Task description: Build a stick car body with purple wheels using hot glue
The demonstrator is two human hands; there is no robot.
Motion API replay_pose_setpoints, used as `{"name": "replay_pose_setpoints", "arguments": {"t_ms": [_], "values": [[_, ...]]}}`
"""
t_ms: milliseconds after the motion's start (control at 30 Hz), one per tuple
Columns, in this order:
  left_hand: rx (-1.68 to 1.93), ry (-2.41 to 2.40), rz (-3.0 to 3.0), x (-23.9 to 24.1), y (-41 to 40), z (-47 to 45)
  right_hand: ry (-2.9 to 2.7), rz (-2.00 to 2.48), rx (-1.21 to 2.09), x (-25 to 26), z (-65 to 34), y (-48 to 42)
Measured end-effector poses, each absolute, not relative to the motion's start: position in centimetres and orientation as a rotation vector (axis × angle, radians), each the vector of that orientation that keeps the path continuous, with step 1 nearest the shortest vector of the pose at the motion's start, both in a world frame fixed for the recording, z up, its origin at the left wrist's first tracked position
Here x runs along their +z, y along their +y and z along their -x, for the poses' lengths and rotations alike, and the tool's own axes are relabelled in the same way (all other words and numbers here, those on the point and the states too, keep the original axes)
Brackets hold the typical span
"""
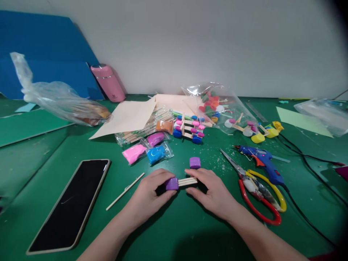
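Observation:
My left hand [153,188] is closed around a small purple block [172,183], thumb and fingers on opposite sides. Several pale wooden sticks [187,181] extend rightward from the block, side by side. Around their free ends, my right hand [210,188] has its thumb and index finger apart; contact with the sticks cannot be made out. Just beyond my right fingers lies a second purple block [195,162]. A single wooden stick [125,191] rests on the green table left of my left hand.
A phone [69,206] lies at left. Red-and-yellow-handled scissors [258,195] and a blue glue gun [262,161] with a black cord are at right. Farther back are clay packets [156,154], a stick-built model [189,130], a clear bag [217,105] and a pink bottle [108,83].

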State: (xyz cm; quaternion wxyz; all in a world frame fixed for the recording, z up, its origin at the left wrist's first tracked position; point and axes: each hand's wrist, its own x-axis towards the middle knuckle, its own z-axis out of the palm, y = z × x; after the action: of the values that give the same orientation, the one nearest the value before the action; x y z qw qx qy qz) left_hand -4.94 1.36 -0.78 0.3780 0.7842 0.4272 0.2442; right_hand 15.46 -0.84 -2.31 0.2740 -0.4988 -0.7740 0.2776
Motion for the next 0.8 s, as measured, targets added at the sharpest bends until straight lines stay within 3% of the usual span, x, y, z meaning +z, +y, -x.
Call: {"name": "replay_pose_setpoints", "arguments": {"t_ms": [300,500,800], "values": [[0.668,1.090,-1.989,0.0,1.0,5.0,-1.672,1.313,0.966,-2.1,-15.4,-1.1],[0.668,1.094,-2.027,0.3,0.9,5.1,-1.276,1.349,0.771,-2.3,-16.6,-0.6],[0.660,1.190,-2.021,1.0,-0.1,5.0,-1.212,1.296,0.675,-2.2,-17.4,0.0]]}}
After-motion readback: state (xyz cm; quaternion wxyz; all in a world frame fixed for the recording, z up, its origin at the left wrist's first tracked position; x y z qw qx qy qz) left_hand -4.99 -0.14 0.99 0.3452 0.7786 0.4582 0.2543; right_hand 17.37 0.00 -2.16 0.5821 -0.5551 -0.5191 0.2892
